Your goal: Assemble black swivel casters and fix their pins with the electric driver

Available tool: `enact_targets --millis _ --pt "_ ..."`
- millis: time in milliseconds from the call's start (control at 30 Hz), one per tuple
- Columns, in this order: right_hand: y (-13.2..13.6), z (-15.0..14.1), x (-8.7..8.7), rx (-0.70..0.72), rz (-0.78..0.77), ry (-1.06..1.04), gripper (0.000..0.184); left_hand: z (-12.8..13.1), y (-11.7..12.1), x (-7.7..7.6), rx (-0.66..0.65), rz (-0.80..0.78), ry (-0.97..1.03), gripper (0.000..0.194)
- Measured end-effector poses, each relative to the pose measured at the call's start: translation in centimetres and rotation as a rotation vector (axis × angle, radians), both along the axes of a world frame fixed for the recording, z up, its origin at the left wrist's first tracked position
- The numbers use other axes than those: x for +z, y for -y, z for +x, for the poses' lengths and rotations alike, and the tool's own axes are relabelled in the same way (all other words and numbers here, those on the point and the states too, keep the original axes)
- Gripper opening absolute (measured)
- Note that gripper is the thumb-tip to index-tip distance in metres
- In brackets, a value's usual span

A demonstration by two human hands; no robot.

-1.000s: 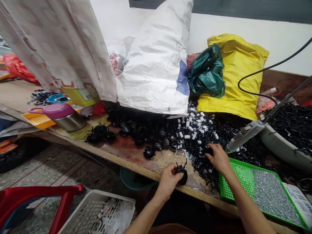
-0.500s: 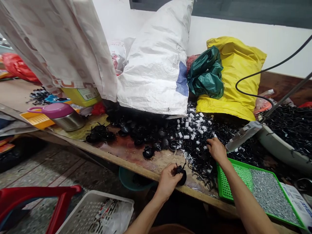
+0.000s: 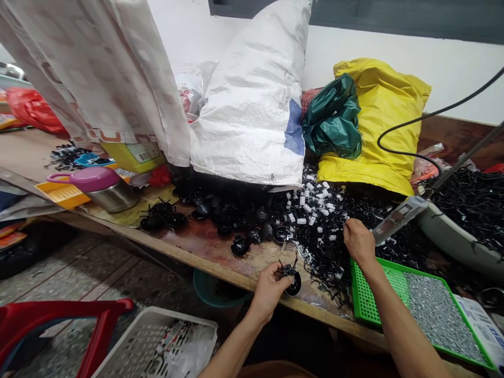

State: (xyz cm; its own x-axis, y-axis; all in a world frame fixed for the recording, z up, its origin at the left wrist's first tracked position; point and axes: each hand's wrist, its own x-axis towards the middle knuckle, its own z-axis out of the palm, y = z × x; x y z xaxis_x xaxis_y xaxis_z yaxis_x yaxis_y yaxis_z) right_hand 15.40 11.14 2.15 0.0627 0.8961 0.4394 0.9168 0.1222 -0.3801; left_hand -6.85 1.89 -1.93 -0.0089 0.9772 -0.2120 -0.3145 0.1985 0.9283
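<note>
At the table's front edge, my left hand (image 3: 270, 287) pinches a small black plastic part (image 3: 292, 283) with a round disc and thin prongs sticking up. My right hand (image 3: 359, 241) is at the right side of a pile of small black pieces (image 3: 326, 257), its fingers curled together. What those fingers hold, if anything, is too small to make out. Small white plastic pieces (image 3: 305, 207) are scattered over the pile. Left of it lie several round black parts (image 3: 240, 244) and a cluster of pronged black parts (image 3: 163, 215).
A grey handheld tool (image 3: 399, 219) leans beside my right wrist. A green tray (image 3: 378, 294) carries small metal bits. A white sack (image 3: 252, 105) and a yellow bag (image 3: 389, 121) stand behind. A purple-lidded steel container (image 3: 104, 189) sits left; a white basket (image 3: 129, 336) is below.
My right hand has shifted slightly to the right over the pile. The part in my left hand has tilted a little, showing more of its disc. The grey tool has moved slightly right.
</note>
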Motion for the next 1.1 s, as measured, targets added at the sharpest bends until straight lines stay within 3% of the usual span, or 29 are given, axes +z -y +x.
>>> enact_targets --millis 233,333,533,667,733,800,867,933,1033,1100 --pt "2.1 -1.1 -1.7 0.090 0.061 -0.350 0.024 -0.1 -0.1 1.2 0.033 -0.184 0.321 0.021" --pt "2.7 -1.2 -2.4 0.104 0.062 -0.456 0.018 0.4 -0.2 1.1 0.020 -0.227 0.370 0.023" --pt "3.7 -1.3 -1.8 0.130 0.046 -0.759 0.020 1.2 -0.4 1.6 0.026 -0.269 0.534 0.023" --pt "6.4 -4.7 -2.3 0.278 -0.054 -0.939 0.018 2.0 -0.3 2.8 -0.033 -0.276 0.716 0.026" --pt "7.8 -6.3 -2.7 0.398 -0.168 -1.192 0.010 2.2 0.0 3.3 -0.067 -0.291 0.753 0.027" --pt "8.6 -7.2 -2.9 0.477 -0.225 -1.297 0.005 2.0 0.3 3.6 -0.064 -0.306 0.739 0.026" --pt "8.9 -7.1 -2.6 0.526 -0.231 -1.210 0.016 1.6 0.5 3.7 -0.031 -0.303 0.675 0.025" --pt "8.9 -6.4 -1.9 0.596 -0.207 -0.965 0.029 1.0 0.6 3.6 -0.018 -0.286 0.595 0.024" --pt "8.9 -5.4 -1.2 0.742 -0.114 -0.511 0.026 0.4 0.7 3.4 -0.032 -0.258 0.538 0.021" --pt "9.0 -5.2 -1.5 0.764 -0.032 -0.288 0.025 0.2 0.6 3.1 -0.026 -0.246 0.540 0.019"
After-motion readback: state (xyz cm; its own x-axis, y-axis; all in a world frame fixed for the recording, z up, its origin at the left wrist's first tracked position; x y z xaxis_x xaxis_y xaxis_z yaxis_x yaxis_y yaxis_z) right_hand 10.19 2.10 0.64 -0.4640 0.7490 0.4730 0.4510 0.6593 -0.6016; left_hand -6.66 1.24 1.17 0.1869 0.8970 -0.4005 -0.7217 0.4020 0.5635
